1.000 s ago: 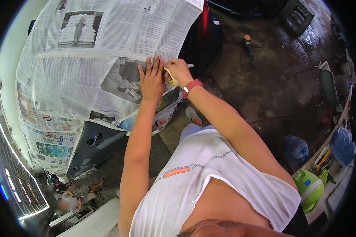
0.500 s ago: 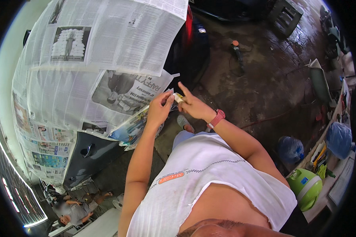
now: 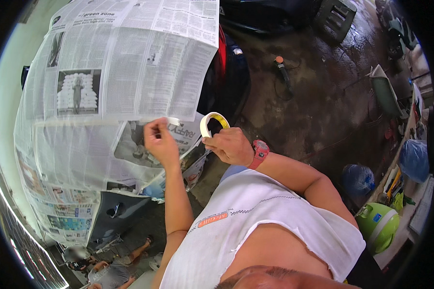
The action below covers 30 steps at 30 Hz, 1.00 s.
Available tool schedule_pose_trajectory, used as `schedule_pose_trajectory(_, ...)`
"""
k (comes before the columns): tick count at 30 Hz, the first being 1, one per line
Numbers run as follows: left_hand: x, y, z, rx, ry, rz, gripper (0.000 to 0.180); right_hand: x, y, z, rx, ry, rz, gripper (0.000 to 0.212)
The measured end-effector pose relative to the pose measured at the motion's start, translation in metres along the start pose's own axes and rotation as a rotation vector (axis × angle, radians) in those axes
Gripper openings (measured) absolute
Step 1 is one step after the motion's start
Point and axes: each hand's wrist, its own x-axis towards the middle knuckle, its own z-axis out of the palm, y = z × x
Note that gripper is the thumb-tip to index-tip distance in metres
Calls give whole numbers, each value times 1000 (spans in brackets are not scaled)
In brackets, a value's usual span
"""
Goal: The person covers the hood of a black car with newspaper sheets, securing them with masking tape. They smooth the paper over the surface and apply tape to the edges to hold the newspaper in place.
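Note:
My right hand (image 3: 232, 146) grips a roll of masking tape (image 3: 205, 127) by its lower edge, the ring standing up with its yellow inside showing. Left of it, my left hand (image 3: 160, 144) pinches a short pale strip of tape (image 3: 174, 121), a little smeared by motion. That hand is over the newspaper sheets (image 3: 152, 72) that cover a car, close to where an upper sheet overlaps a lower one. Whether the strip touches the paper I cannot tell. Below the sheets, a dark car panel (image 3: 118, 216) with a handle shows bare.
A corded power tool (image 3: 283, 74) with an orange end lies on the dark, stained floor. At the right stand a lime-green container (image 3: 377, 226) and blue plastic-wrapped bundles (image 3: 358, 180). Another person (image 3: 112, 275) is at the lower left, beyond the car.
My hands, close together at the tape before, are now apart. The left has moved left over the newspaper with a strip; the right holds the roll upright. The view has shifted too.

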Motion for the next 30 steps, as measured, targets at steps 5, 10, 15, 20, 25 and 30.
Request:
schedule_pose_trajectory(5,33,37,21,-7,-143,205,23,74,13,-20,449,197,593,80)
schedule_pose_trajectory(10,44,57,55,-53,-381,246,33,97,75,-16,500,413,687,8)
schedule_pose_trajectory(15,55,27,73,163,-343,473,50,115,128,-41,313,350,717,10)
schedule_pose_trajectory(20,58,23,70,330,-312,515,58,166,225,-91,246,574,753,19)
schedule_pose_trajectory(25,58,25,82,394,-158,329,49,235,310,-129,409,491,794,25)
schedule_pose_trajectory(30,61,49,117,406,20,187,40,283,367,-130,606,431,712,27)
